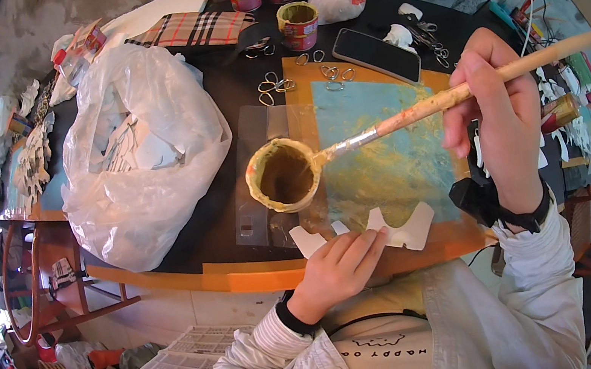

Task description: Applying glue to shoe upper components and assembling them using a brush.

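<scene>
Here, my right hand (pixel 502 108) pinches a wooden-handled brush (pixel 415 114) between thumb and fingers, its far end at the rim of a yellow-crusted tub (pixel 291 205). My left hand (pixel 335 270) lies over white cut-out pieces (pixel 415 228) along the table's (pixel 211 235) near edge, though I cannot tell whether its fingers clamp them or merely rest.

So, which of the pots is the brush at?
The front pot, nearest the left hand; the brush reaches its rim, whereas the other pots stand farther back.

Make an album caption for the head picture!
Left hand on cut white material, right hand holding a long brush at a round pot.
</scene>
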`<state>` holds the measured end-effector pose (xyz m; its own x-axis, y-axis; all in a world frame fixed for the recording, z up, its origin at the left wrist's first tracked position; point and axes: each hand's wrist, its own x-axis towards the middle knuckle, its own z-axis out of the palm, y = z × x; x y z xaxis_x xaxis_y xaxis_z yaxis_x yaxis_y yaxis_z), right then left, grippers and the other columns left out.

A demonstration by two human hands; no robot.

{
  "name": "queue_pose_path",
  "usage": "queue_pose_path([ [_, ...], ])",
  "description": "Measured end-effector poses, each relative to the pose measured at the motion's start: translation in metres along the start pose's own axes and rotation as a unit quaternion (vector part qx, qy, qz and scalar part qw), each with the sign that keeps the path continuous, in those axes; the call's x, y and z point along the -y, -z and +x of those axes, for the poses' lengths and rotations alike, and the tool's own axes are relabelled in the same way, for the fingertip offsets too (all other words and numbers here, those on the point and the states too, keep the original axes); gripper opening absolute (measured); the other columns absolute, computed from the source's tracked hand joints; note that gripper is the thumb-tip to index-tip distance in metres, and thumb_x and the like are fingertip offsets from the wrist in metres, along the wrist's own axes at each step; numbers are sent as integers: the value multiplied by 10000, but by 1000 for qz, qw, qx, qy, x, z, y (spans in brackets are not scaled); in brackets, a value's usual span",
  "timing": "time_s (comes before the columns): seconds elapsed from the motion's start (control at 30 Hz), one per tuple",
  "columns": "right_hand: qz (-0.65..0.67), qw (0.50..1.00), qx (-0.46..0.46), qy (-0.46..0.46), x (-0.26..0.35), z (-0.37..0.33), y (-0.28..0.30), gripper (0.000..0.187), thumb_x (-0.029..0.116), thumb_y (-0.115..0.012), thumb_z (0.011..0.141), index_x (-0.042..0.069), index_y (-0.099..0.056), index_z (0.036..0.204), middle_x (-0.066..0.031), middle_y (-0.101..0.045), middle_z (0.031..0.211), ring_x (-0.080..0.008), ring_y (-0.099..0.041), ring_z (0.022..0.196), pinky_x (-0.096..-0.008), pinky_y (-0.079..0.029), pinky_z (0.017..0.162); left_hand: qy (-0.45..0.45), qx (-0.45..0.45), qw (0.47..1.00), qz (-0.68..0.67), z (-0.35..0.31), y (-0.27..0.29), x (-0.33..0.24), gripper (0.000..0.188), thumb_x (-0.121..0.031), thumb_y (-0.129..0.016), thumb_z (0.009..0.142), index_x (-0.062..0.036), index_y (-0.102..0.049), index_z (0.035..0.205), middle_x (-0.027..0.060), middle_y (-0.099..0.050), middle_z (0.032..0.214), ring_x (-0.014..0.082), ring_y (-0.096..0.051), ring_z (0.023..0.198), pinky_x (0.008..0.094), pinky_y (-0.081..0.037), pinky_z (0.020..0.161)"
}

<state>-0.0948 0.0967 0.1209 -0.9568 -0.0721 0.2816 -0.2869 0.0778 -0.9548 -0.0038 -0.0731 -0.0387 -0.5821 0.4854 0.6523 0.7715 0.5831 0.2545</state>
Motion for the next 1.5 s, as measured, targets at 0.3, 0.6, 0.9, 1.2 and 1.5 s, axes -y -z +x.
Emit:
queue_pose_path([
  [0.3, -164, 981, -13, 100, -19, -95, 68, 100, 90, -430, 899, 5, -417, 950, -104, -534, 787, -115, -545, 595, -218, -465, 545, -20, 5, 999, 32, 5, 0, -3, 320, -57, -648, 639, -35, -645, 959, 18, -584, 897, 142, -570, 731, 243, -491, 590],
  [0.6, -66, 984, 9, 163, -57, -201, 94, 176, 150, -521, 860, -3, -453, 913, -133, -582, 653, -212, -616, 521, -350, -557, 543, -87, -38, 993, 77, 5, -7, -9, 230, -23, -692, 623, -29, -687, 853, 30, -589, 823, 149, -537, 660, 231, -488, 531],
  [0.9, -58, 989, -16, 133, -73, -217, 88, 161, 137, -525, 860, -10, -462, 883, -137, -593, 618, -219, -621, 501, -333, -548, 511, -90, -5, 990, 108, -1, -6, -16, 274, -19, -674, 618, -90, -706, 881, -14, -599, 867, 149, -499, 668, 228, -476, 528],
  [1.2, 39, 991, -87, 89, -74, -220, 83, 126, 109, -515, 852, -3, -471, 887, -163, -599, 656, -202, -605, 512, -302, -506, 449, -98, 15, 985, 142, 0, -4, -15, 309, -27, -663, 616, -127, -712, 904, -45, -603, 912, 133, -477, 684, 214, -467, 524],
  [1.5, 4, 992, 6, 126, -76, -220, 85, 130, 101, -518, 846, -11, -467, 885, -161, -598, 655, -199, -589, 477, -297, -513, 459, -94, 21, 985, 146, -1, -3, -15, 310, -42, -660, 617, -135, -715, 908, -55, -607, 908, 129, -468, 687, 210, -463, 523],
])
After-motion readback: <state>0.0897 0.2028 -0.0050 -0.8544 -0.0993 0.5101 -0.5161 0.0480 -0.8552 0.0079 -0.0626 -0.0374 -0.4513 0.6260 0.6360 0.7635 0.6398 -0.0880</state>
